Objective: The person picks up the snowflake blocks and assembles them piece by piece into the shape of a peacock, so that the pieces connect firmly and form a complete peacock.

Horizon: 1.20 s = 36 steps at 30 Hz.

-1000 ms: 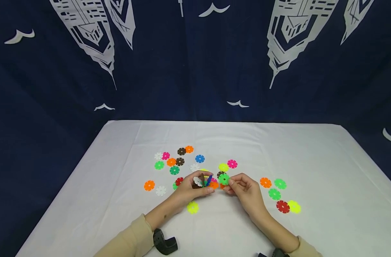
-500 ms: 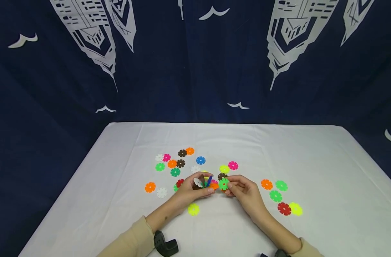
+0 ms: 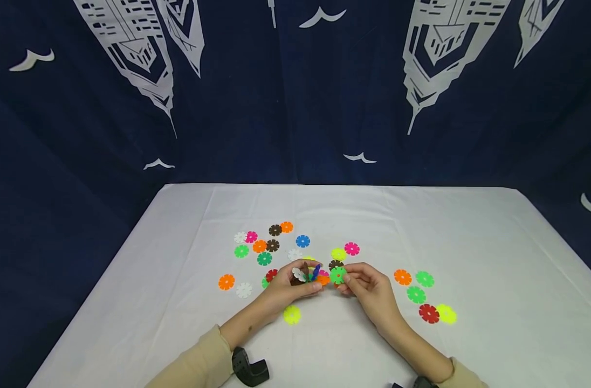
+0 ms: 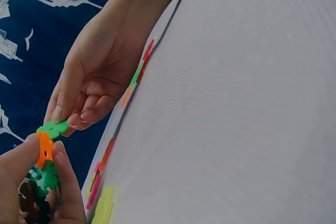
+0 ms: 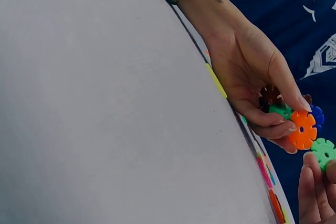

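Note:
My left hand (image 3: 287, 286) grips a cluster of joined notched plastic discs, with white, brown, green and blue ones showing in the head view. An orange disc (image 5: 303, 129) of this cluster is pinched at its edge by the left thumb and fingers. Between thumb and fingers, my right hand (image 3: 375, 293) pinches a light green disc (image 3: 338, 275). In the right wrist view the green disc's edge is right at the orange disc's lower rim. A dark green disc (image 4: 47, 177) and a brown disc (image 4: 34, 203) sit deeper in the left palm, partly hidden by fingers.
Loose discs lie scattered on the white tablecloth (image 3: 189, 323), including a blue disc (image 3: 302, 241) behind the hands and a yellow disc (image 3: 292, 314) near the left forearm. At the right is a group with a red disc (image 3: 428, 313). A dark blue curtain (image 3: 295, 108) hangs behind.
The right hand has lowered the light green disc slightly, uncovering more of the brown disc lying behind it. The left hand keeps its hold on the cluster, almost still.

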Available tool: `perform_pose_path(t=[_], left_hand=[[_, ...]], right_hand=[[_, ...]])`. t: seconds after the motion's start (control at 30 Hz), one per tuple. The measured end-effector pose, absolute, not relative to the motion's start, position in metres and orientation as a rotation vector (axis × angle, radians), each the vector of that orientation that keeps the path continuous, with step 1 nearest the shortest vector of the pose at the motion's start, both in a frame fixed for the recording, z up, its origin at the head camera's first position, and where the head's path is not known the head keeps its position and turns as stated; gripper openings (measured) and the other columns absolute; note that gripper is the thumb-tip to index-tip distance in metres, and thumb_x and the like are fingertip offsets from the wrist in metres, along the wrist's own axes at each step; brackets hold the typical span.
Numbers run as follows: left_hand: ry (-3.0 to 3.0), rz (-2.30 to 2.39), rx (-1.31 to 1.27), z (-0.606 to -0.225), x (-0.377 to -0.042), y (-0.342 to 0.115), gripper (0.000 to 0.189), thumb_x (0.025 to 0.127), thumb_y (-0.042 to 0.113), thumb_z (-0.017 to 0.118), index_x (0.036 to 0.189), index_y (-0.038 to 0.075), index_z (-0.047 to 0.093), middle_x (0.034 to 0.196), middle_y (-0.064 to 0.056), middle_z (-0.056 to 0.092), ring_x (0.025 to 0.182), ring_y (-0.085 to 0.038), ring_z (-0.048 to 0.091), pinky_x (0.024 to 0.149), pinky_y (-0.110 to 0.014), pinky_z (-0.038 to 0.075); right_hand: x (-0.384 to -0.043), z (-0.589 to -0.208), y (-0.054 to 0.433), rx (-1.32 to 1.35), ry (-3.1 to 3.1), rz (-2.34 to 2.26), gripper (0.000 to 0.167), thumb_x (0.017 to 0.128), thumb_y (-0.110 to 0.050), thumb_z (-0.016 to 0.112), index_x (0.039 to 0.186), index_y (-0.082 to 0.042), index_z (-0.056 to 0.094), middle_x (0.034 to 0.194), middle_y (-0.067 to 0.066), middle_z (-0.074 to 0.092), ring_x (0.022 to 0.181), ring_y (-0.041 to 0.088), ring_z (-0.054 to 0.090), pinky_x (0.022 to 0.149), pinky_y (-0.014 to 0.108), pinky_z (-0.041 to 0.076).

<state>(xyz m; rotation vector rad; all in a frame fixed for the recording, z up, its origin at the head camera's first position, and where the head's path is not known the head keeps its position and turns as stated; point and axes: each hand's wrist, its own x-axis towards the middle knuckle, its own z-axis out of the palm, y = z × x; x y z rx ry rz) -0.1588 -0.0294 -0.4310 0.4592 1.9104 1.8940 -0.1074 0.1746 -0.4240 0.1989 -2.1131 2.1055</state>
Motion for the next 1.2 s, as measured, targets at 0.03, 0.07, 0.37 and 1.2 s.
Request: perform_pose_path(t=[0.03, 0.07, 0.37, 1.2], left_hand=[[1.904, 1.896, 0.457, -0.431, -0.159, -0.029, 0.040, 0.082, 0.016, 0.074, 0.120, 0.015, 0.061, 0.100, -0.006, 0.047, 0.067, -0.016, 0.047, 0.065, -0.021, 0.048], [1.901, 1.899, 0.453, -0.431, -0.159, -0.029, 0.040, 0.082, 0.016, 0.074, 0.120, 0.015, 0.061, 0.100, -0.006, 0.046, 0.067, -0.016, 0.047, 0.065, -0.021, 0.048], [1.855, 1.919, 0.440, -0.431, -0.158, -0.029, 0.040, 0.083, 0.016, 0.073, 0.120, 0.012, 0.061, 0.100, -0.009, 0.045, 0.075, -0.016, 0.056, 0.071, -0.022, 0.050], [1.949, 1.840, 0.520, -0.406, -0.151, -0.031, 0.039, 0.082, 0.008, 0.072, 0.120, 0.006, 0.060, 0.095, -0.004, 0.046, 0.064, -0.016, 0.042, 0.060, -0.022, 0.040]], right_hand=[[-0.107, -0.424, 0.174, 0.190, -2.099, 2.122, 0.018, 0.089, 0.004, 0.060, 0.104, 0.014, 0.058, 0.084, 0.026, 0.062, 0.070, 0.024, 0.066, 0.068, 0.031, 0.055], [-0.107, -0.425, 0.174, 0.184, -2.086, 2.137, 0.019, 0.089, 0.004, 0.060, 0.104, 0.014, 0.057, 0.083, 0.027, 0.062, 0.071, 0.024, 0.066, 0.068, 0.032, 0.055], [-0.106, -0.425, 0.172, 0.230, -2.055, 2.143, 0.018, 0.088, 0.005, 0.060, 0.102, 0.014, 0.056, 0.083, 0.031, 0.060, 0.069, 0.024, 0.066, 0.066, 0.031, 0.055], [-0.107, -0.426, 0.173, 0.430, -2.115, 1.761, 0.021, 0.081, 0.016, 0.063, 0.101, 0.010, 0.066, 0.082, 0.015, 0.061, 0.060, 0.022, 0.061, 0.057, 0.025, 0.054]])
